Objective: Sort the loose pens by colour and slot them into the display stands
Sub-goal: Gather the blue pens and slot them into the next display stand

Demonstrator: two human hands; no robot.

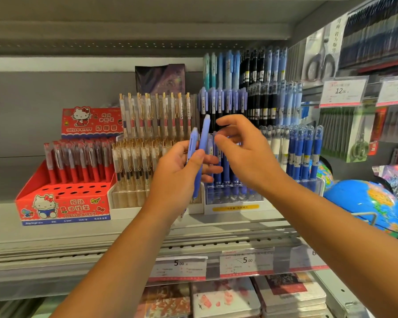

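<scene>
My left hand (179, 175) grips two periwinkle pens (201, 143) upright, tips down, in front of the shelf. My right hand (246, 152) hovers just right of them, fingers loosely curved and holding nothing, thumb and forefinger apart near the taller pen's top. Behind both hands stands the tiered clear display stand (233, 196) with rows of periwinkle, black and pale blue pens. Its lower front row is partly hidden by my hands.
A red cartoon-cat stand (62, 203) with red pens and several empty holes sits at the left. A clear stand of gold-clip pens (152, 120) is in the middle, dark blue pens (305, 154) at the right. A globe (363, 203) lies far right. Price tags (178, 268) line the shelf edge.
</scene>
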